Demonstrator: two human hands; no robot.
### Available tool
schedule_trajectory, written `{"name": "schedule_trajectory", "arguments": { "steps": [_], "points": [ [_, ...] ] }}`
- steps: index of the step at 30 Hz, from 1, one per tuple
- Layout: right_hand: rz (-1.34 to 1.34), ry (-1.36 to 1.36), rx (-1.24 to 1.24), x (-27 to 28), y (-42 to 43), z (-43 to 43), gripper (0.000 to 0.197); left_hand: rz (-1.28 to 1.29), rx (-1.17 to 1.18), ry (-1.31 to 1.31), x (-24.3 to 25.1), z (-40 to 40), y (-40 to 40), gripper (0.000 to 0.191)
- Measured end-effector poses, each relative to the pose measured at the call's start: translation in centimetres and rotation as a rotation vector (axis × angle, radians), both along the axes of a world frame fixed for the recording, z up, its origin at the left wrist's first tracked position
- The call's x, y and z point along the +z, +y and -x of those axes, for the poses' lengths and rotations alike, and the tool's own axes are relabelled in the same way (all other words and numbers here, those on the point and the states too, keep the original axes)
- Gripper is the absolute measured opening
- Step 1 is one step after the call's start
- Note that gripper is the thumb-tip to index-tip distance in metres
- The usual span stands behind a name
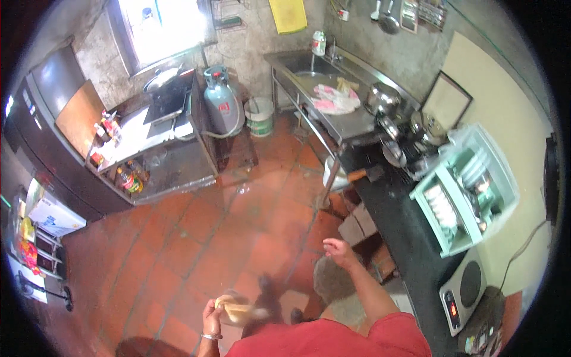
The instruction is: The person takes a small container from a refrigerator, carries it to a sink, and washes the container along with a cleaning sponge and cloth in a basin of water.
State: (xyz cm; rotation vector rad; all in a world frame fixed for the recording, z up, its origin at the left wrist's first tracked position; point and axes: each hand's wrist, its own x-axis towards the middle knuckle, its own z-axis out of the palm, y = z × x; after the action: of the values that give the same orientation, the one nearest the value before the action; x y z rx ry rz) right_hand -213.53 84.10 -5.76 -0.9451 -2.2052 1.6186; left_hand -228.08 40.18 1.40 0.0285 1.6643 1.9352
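Observation:
My left hand, with a bracelet at the wrist, grips a pale yellow cloth. The cloth hangs out to the right, and its far end is blurred. My right hand is held out in front of the black counter, with its fingers loosely bent and nothing seen in them. Below that hand is a round grey thing, low by the counter.
Right: a mint-green dish cabinet, an electric cooktop with a lit display, and a cleaver. Ahead stand a steel sink, a gas cylinder and a bucket. A stove table is at left, on red floor tiles.

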Motion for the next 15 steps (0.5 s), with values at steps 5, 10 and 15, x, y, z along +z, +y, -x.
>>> {"name": "schedule_trajectory", "arguments": {
  "steps": [5, 10, 15],
  "points": [
    [-0.162, 0.031, -0.08, 6.3, 10.7, 16.5, 0.027, -0.041, 0.006, -0.11, -4.1, 14.7, 8.4, 0.002],
    [-0.144, 0.076, -0.279, 9.4, 21.0, 25.6, 0.026, -0.007, -0.158, -0.032, -2.7, 30.2, 21.0, 0.006],
    [-0.37, 0.084, -0.432, 10.7, 31.1, 31.9, 0.035, -0.066, -0.225, 0.071, -0.6, 43.4, 32.4, 0.007]
  ]
}}
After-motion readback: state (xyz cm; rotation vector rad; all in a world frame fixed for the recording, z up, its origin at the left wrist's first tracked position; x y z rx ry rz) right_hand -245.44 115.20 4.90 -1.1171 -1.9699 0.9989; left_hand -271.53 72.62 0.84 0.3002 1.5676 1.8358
